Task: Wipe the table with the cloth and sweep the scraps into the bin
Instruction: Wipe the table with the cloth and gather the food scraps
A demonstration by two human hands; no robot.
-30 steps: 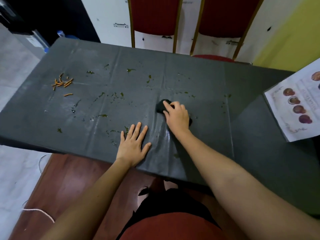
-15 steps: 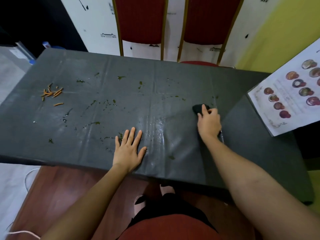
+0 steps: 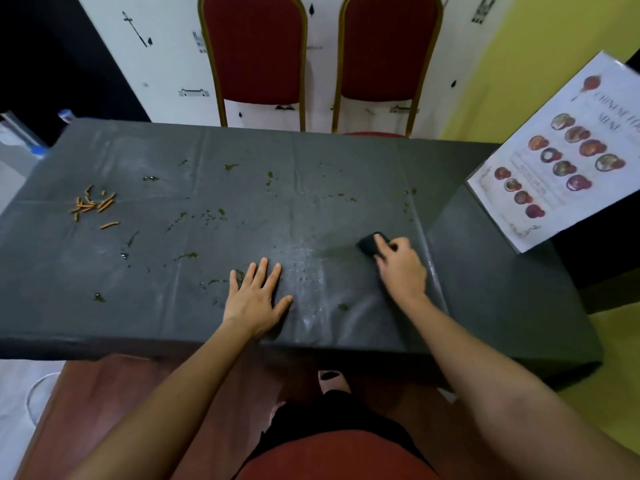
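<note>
A dark grey covered table (image 3: 173, 306) spreads before me. My right hand (image 3: 401, 268) presses a small dark cloth (image 3: 367, 242) onto it at the right of centre; only the cloth's far end shows past my fingers. My left hand (image 3: 254, 297) lies flat with fingers spread near the front edge. Orange scraps (image 3: 93, 204) sit in a cluster at the far left. Green bits and smears (image 3: 188, 255) dot the left and middle. A wet sheen (image 3: 304, 271) lies between my hands. No bin shows.
A laminated menu sheet (image 3: 561, 157) stands at the table's right end. Two red chairs with gold frames (image 3: 256, 53) (image 3: 388, 53) are behind the far edge. A plastic container (image 3: 20, 136) sits at the far left. My knees and red seat are below.
My right hand swept the cloth from the table's middle out to the right, then drew it slightly back leftward. My left hand stayed flat in place. The view tilted upward.
</note>
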